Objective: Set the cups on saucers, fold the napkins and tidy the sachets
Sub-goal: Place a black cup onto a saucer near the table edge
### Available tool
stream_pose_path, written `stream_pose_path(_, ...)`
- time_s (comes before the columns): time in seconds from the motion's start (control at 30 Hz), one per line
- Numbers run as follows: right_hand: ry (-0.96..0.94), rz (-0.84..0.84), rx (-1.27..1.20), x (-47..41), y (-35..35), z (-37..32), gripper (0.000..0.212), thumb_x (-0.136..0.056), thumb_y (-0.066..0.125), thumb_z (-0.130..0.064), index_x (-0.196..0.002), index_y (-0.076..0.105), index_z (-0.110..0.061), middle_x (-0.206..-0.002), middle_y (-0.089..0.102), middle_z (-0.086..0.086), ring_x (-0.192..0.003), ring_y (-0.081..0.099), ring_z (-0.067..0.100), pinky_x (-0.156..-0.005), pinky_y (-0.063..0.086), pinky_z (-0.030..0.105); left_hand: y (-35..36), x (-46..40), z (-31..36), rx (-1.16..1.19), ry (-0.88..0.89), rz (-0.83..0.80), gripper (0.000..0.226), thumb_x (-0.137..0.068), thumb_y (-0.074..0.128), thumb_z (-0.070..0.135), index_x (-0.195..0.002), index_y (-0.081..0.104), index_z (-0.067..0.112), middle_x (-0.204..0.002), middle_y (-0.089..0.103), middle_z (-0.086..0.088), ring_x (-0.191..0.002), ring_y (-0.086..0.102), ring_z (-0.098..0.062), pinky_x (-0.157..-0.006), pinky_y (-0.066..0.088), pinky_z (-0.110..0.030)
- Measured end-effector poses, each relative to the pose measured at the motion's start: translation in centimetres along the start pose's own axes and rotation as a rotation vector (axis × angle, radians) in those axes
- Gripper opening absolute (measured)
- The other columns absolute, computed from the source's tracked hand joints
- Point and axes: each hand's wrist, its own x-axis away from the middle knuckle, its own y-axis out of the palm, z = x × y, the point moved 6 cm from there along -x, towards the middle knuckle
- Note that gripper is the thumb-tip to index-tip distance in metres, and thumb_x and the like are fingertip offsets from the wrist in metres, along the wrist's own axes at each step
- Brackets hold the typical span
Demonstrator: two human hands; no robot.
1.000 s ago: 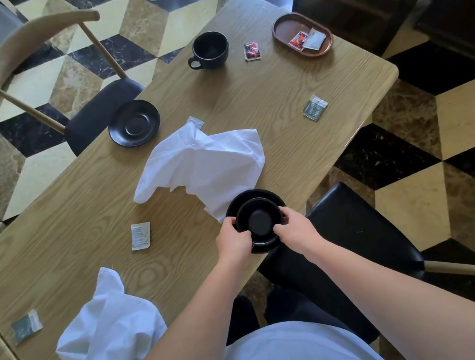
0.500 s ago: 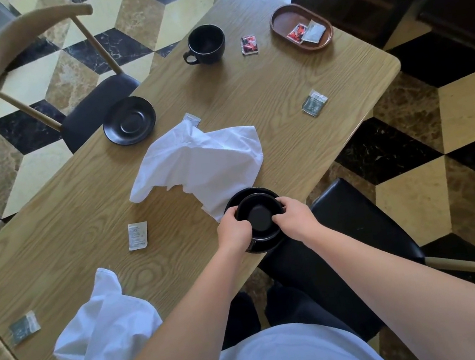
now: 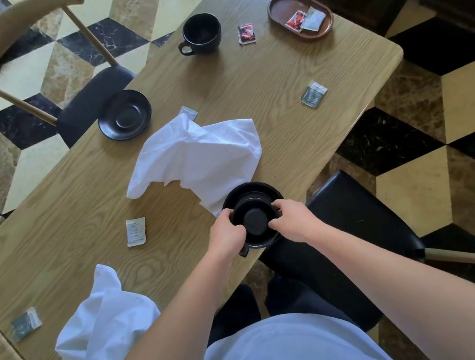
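A black cup [image 3: 255,224] sits over a black saucer [image 3: 249,192] at the table's near edge. My left hand [image 3: 227,235] and my right hand [image 3: 292,221] grip the cup from both sides. A second black cup [image 3: 201,34] stands at the far side, apart from an empty black saucer [image 3: 124,114]. One crumpled white napkin [image 3: 199,158] lies mid-table, touching the near saucer. Another napkin [image 3: 99,338] hangs over the near left edge. Loose sachets lie scattered: a red one [image 3: 246,33], a grey one [image 3: 314,94], a white one [image 3: 136,232], another grey one [image 3: 26,323].
A brown oval tray [image 3: 280,9] at the far right holds a red and a white sachet. A small sachet [image 3: 189,113] peeks from under the middle napkin. A wooden chair [image 3: 18,43] stands at the far left, a black-seated chair [image 3: 358,216] at my right.
Both hands stay on the near cup at the saucer. The view has tilted slightly, shifting the table in frame.
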Motion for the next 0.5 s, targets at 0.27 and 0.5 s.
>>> stream_pose_path(0.27,-0.189,0.19,-0.265,7.0,3.2,1.8,0.05,-0.091,0.067,-0.008,-0.136,0.057,-0.028,-0.12,0.069,-0.014,-0.113,0.063,0.003,-0.102,0.052,0.029,0.4,5.1,-2.5,0.068,0.192,0.198,0.061,-0.074,0.045,-0.02,-0.108,0.055,0.029,-0.102,0.064,0.008,-0.093,0.061,-0.008,-0.069,0.048,-0.02)
stream_pose_path(0.5,-0.22,0.291,-0.331,6.2,2.3,1.2,0.05,-0.095,0.064,-0.006,-0.142,0.056,-0.022,-0.126,0.068,-0.01,-0.118,0.061,0.002,-0.102,0.049,0.021,0.9,5.2,-2.7,0.178,0.236,0.281,0.059,-0.083,0.052,-0.013,-0.122,0.056,0.032,-0.112,0.065,0.008,-0.103,0.062,-0.008,-0.083,0.051,-0.019)
